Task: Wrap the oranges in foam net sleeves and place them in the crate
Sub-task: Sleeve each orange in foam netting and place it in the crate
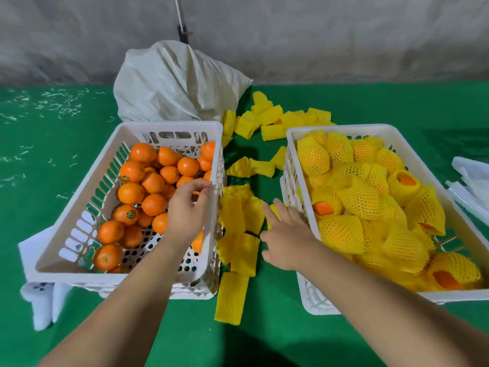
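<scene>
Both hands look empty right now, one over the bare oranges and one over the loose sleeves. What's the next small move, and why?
Probably lower the left hand onto a bare orange in the left crate and grip it, while the right hand pinches a flat foam sleeve beneath its fingers. Neither hand holds anything, so wrapping cannot start.

Green counter (264, 327): two white crates (169, 128) (336, 128), loose yellow foam sleeves (232, 298) between, pale sack (174, 83) behind, white foam (468, 181) at right edge.

place: fruit packing area, likely a warehouse or shed
wall (317, 35): bare rough grey concrete
surface (53, 154): green cover, scuffed
stock: white plastic crates (169, 125) of oranges (153, 203), loose foam net sleeves (232, 298), woven sack (172, 83)
</scene>
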Demonstrator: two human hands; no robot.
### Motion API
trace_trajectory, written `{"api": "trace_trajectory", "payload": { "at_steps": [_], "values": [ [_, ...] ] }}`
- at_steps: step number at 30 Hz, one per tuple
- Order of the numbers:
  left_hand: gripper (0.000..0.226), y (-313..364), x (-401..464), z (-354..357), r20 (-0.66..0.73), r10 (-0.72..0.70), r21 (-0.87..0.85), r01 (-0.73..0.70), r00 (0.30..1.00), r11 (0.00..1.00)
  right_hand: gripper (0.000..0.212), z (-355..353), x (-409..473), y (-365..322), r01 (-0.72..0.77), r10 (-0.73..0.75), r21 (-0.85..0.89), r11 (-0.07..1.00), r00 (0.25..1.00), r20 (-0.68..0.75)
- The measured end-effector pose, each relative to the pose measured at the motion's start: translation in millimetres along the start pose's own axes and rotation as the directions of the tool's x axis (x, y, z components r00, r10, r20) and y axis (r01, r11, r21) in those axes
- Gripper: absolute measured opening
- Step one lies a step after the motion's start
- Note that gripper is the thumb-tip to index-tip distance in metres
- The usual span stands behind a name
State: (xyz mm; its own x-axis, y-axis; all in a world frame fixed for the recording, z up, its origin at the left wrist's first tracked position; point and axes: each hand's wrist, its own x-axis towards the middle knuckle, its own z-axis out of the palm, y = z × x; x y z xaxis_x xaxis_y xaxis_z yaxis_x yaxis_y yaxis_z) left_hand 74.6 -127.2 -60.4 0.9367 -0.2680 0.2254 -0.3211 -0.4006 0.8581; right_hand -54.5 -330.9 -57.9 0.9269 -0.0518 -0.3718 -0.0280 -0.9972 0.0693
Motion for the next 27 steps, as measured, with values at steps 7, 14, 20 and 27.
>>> {"api": "trace_trajectory", "payload": {
  "at_steps": [7,14,20,27],
  "values": [
    [0.059,-72,24,-13,0.432,-0.436,0.823,-0.147,0.789,0.549,0.069,41,66,20,-0.149,0.248,-0.291,0.945,0.907,0.34],
    [0.07,-78,20,-1,0.55,-0.737,0.831,-0.177,0.393,0.527,0.065,62,87,16,-0.11,0.261,-0.329,0.938,0.847,0.462],
    [0.042,-66,24,10,0.57,-0.7,0.816,-0.198,0.431,0.543,0.077,63,88,14,-0.102,0.277,-0.371,0.923,0.846,0.455],
    [0.066,-49,23,-26,0.226,-0.484,0.347,0.395,0.845,0.851,0.086,68,90,14,-0.114,0.274,-0.409,0.905,0.893,0.357]
  ]
}}
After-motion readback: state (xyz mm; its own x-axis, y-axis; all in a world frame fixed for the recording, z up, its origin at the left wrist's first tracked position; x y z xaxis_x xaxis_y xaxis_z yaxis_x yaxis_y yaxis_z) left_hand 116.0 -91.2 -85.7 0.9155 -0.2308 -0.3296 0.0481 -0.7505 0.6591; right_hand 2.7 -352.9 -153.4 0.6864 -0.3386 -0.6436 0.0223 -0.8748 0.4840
